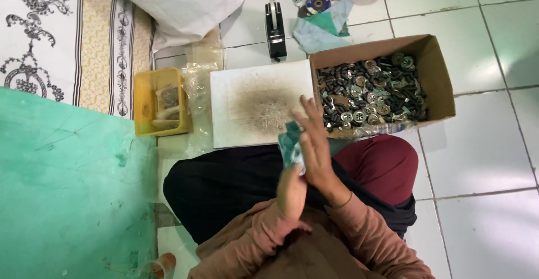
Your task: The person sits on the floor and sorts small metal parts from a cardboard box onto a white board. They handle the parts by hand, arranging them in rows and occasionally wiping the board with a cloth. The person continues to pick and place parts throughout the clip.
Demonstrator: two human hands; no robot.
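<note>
Head view of a person seated cross-legged on a white tiled floor (477,155). The left hand (292,192) and right hand (314,144) were raised together in front of the body, palms pressed against a small teal-and-white packet (290,144) sandwiched between them; the right hand's fingers (306,116) were extended upward and slightly spread, while those of the left were mostly hidden behind the packet. The packet sat above the person's lap, just past the near edge of a white board (255,102) with a dark, scorched-looking stain at its centre. Touching the board's right edge stood an open cardboard box (438,76) filled with small dark cylindrical parts and round metallic pieces (368,96). Off the board's left edge lay a yellow plastic tray (146,102) holding a few clear bags. Beyond the board's far edge stood a black tape dispenser (274,29), with a teal cloth (325,29) just beside it. A green mat (67,189) covered the floor's left side.
</note>
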